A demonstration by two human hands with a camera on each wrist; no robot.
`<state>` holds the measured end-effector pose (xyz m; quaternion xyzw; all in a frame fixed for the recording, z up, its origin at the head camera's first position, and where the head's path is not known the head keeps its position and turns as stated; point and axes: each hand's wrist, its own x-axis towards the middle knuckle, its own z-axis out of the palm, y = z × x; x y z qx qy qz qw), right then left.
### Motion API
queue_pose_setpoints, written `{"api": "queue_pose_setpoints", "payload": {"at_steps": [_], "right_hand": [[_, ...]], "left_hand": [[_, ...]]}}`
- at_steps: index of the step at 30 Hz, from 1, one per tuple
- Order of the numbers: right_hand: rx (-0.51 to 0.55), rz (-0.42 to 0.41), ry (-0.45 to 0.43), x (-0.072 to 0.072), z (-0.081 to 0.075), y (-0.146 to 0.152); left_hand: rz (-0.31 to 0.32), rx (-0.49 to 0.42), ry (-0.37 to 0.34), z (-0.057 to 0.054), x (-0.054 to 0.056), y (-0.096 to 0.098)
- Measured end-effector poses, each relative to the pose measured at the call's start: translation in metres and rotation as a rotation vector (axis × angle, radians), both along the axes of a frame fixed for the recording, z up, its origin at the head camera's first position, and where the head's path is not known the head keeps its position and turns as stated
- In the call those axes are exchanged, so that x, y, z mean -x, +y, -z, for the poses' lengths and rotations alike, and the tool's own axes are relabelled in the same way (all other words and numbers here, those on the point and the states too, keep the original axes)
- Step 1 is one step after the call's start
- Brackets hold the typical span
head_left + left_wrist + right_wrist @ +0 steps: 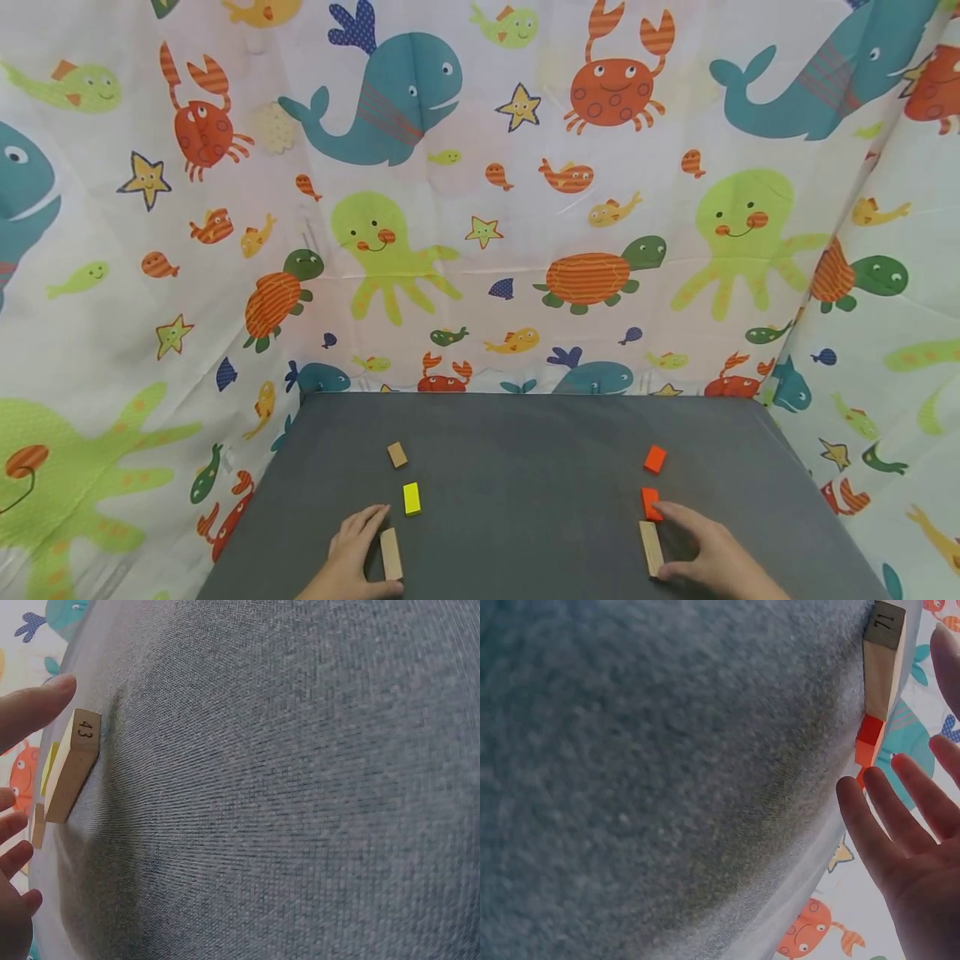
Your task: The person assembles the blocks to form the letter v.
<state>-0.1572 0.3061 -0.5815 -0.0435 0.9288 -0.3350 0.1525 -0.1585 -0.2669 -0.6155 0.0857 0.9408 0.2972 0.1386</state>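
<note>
On the left of the grey table, my left hand [352, 554] curves around a long wooden block [392, 554], thumb by its near end and fingers by its far end. A gap shows between the thumb and this block [73, 769], marked 43, in the left wrist view. My right hand [708, 550] is beside another long wooden block [651, 548] on the right. Its fingers [907, 817] are spread, apart from the block [885, 660] marked 71. A red block [650, 503] lies just beyond that one, close to the right index fingertip.
Past the left block lie a yellow block [412, 499] and a short wooden block [397, 454]. A second red block [655, 459] is farther back on the right. A curtain [465, 250] printed with sea animals surrounds the grey table [525, 500] at the back and sides.
</note>
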Motion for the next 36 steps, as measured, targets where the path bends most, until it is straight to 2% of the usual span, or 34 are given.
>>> {"api": "queue_pose_setpoints", "payload": {"at_steps": [7,12,20,29,36], "right_hand": [[0.013,-0.073,-0.023,-0.003,0.010,0.002],[0.017,-0.126,-0.022,-0.003,0.013,0.002],[-0.024,-0.076,-0.038,-0.003,0.016,-0.002],[-0.024,-0.113,-0.023,-0.005,0.018,0.001],[-0.044,-0.118,0.013,0.000,0.014,-0.001]], "left_hand": [[0.012,-0.021,-0.039,0.002,-0.001,0.003],[0.018,0.007,-0.038,0.005,-0.002,0.004],[0.047,0.021,-0.045,0.005,-0.002,0.003],[0.036,0.045,-0.049,0.004,0.000,0.006],[0.020,0.062,-0.017,0.004,0.001,0.004]]}}
